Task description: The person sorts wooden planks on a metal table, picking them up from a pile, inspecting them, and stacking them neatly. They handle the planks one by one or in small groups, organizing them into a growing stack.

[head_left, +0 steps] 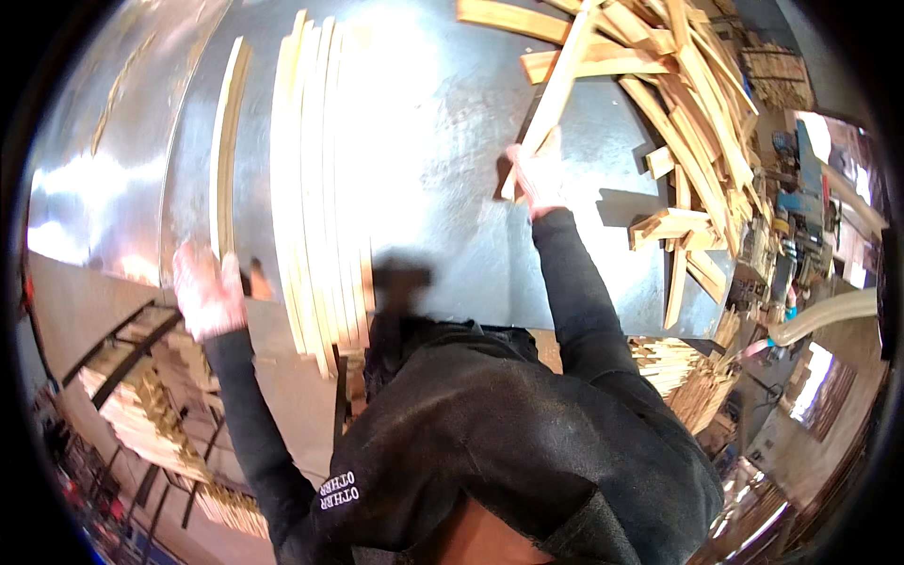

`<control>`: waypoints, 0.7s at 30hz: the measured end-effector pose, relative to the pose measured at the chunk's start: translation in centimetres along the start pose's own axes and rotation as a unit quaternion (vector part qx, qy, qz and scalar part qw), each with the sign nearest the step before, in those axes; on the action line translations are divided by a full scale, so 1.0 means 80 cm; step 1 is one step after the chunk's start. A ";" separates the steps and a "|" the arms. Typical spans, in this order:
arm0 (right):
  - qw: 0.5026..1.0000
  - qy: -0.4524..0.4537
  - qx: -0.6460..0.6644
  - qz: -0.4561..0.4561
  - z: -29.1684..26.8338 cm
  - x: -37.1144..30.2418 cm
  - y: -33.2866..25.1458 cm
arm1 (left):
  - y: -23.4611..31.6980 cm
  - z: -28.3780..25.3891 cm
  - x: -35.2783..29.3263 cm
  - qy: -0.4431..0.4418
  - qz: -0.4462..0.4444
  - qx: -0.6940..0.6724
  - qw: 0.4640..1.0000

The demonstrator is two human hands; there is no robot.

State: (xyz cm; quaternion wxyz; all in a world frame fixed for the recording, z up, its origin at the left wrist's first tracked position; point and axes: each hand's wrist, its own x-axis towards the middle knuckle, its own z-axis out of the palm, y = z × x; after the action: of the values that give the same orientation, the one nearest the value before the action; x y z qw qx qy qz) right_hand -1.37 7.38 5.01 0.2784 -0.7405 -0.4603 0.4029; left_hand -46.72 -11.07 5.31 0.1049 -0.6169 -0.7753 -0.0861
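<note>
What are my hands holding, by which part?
Right hand: a wooden strip, by its near end. Left hand: at the near end of a lone strip; grip unclear.

A slim pale strip (228, 146) lies lengthwise at left; a second pale slat (562, 85) slants toward upper right.

A broad, shiny grey metal tabletop (452, 217) spans the upper frame. On it, at left, lies one slim, pale wooden strip (226, 141); left of centre, a row of long, pale wooden strips (315, 188); at upper right, a jumbled heap of yellowish wooden pieces (692, 146).
</note>
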 end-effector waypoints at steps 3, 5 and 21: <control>0.824 -0.268 0.495 0.065 -0.024 -0.025 0.038 | 0.134 -0.063 0.018 -0.039 -0.156 -0.579 0.799; 0.738 -0.349 0.560 0.139 -0.027 -0.072 0.012 | 0.212 -0.045 0.018 -0.192 -0.099 -0.740 0.637; 0.668 -0.094 -0.653 -0.343 -0.154 0.362 -0.069 | 0.362 -0.082 -0.009 -0.328 -0.299 -0.689 0.573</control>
State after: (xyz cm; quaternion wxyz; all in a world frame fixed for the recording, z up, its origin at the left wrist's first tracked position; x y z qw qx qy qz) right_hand 13.95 35.44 5.87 -0.2027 -0.4813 -0.8509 -0.0574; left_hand -17.95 -6.94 11.58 -0.6450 -0.2225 -0.6036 -0.4124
